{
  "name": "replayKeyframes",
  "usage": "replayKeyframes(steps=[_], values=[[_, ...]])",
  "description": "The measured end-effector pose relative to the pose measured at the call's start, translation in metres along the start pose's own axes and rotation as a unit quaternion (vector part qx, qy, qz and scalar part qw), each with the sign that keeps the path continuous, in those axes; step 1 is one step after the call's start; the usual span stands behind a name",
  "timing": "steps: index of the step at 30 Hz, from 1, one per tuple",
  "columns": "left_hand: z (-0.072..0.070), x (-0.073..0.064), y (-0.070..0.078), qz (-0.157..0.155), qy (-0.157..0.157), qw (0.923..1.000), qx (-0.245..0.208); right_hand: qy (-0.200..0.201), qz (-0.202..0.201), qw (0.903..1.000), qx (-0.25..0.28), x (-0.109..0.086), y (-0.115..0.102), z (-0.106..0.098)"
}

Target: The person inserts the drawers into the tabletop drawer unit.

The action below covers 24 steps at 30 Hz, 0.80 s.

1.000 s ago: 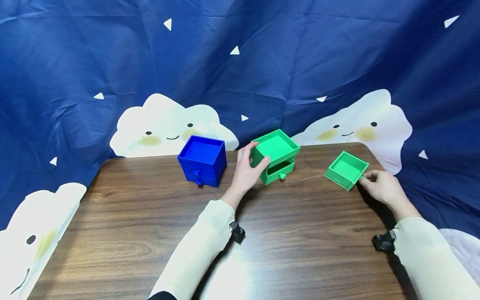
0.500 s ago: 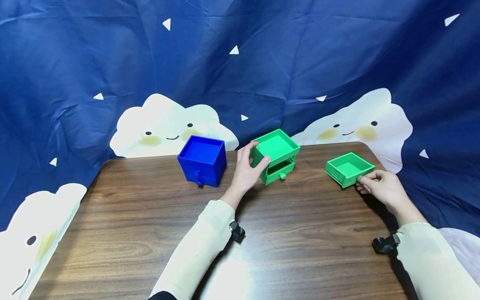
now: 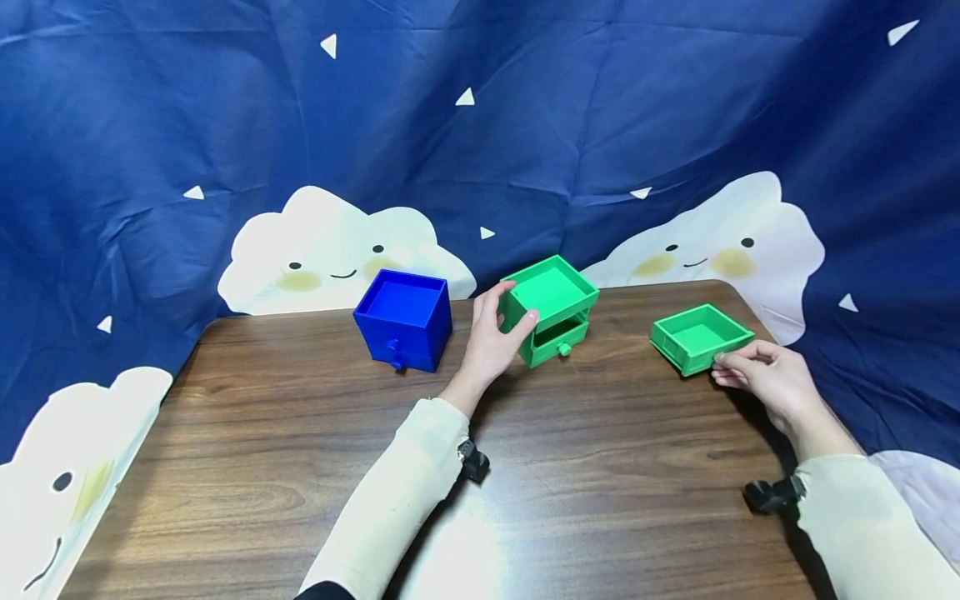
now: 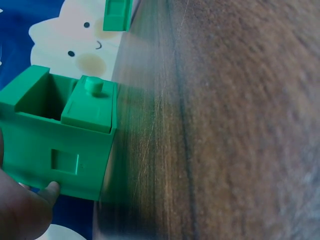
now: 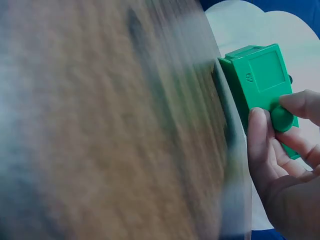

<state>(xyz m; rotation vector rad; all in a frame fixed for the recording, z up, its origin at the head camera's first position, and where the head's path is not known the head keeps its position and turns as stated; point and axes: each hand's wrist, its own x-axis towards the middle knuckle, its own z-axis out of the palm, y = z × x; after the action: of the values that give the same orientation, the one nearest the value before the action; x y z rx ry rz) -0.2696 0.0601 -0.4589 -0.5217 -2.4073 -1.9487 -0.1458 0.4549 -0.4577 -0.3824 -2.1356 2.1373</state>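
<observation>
A small green drawer cabinet point(image 3: 553, 293) stands at the back middle of the table, with a tray-like top. Its upper slot is a hollow, and a lower drawer point(image 4: 87, 107) with a round knob sits in place. My left hand point(image 3: 491, 343) grips the cabinet's left side between thumb and fingers. At the back right, the loose green drawer point(image 3: 701, 332) faces up with nothing inside. My right hand point(image 3: 776, 383) pinches it at the round knob point(image 5: 282, 119), as the right wrist view shows up close.
Left of the green cabinet stands a blue drawer cabinet point(image 3: 403, 321) with two knobs at its front. The wooden table point(image 3: 300, 467) ends just behind both cabinets, where a blue curtain point(image 3: 525, 125) with white clouds hangs.
My right hand has turned the loose green drawer, so its knob end now points more to the right. The left hand and the green cabinet stay in place.
</observation>
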Motion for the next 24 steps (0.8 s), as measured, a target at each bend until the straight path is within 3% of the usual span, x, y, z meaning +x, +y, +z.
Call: replayKeyframes(steps=[14,24], values=[[-0.001,0.001,-0.002,0.003,0.003,1.0,-0.004,-0.018,-0.049,0.995,0.086,-0.014,0.0,0.013],[0.0,0.001,-0.002,0.004,0.005,1.0,-0.004,-0.029,-0.073,0.9939,0.078,-0.023,-0.003,0.028]])
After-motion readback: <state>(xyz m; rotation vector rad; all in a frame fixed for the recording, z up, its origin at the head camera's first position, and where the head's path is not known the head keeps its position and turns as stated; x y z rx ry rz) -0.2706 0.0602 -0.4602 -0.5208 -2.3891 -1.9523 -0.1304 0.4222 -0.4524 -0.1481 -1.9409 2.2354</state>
